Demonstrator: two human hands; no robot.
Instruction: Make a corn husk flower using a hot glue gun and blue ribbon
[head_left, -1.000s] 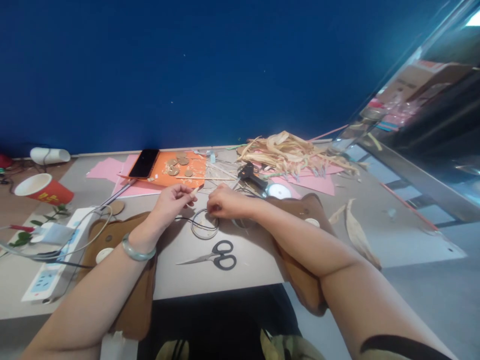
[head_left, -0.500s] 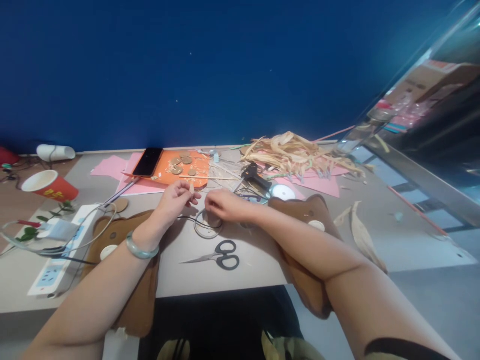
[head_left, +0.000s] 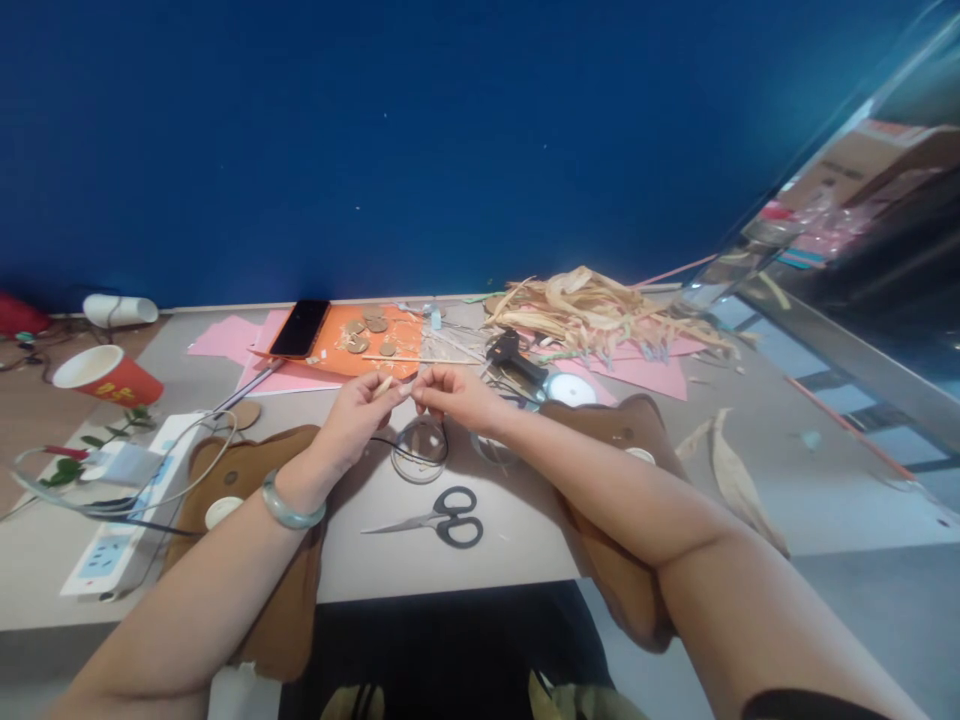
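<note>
My left hand (head_left: 358,412) pinches a small pale strip of husk (head_left: 385,385) above the table. My right hand (head_left: 450,395) meets it fingertip to fingertip, its fingers pinched on the other end of the same strip. Just below the hands a clear dome (head_left: 420,448) lies on the grey table (head_left: 510,540) with a black wire across it. A green bangle (head_left: 289,508) circles my left wrist. Black-handled scissors (head_left: 439,517) lie shut in front of the dome.
A black glue gun (head_left: 511,355), a white tape roll (head_left: 570,390) and a heap of dried husks (head_left: 592,310) lie behind. A phone (head_left: 300,328) rests on orange paper (head_left: 337,350). A red cup (head_left: 109,375), power strip (head_left: 124,505) and cables lie left. Brown felt pieces (head_left: 622,440) sit under my arms.
My right hand has lifted off the clear dome and come up to meet my left hand. Both hands now pinch the husk strip. The view shifted slightly.
</note>
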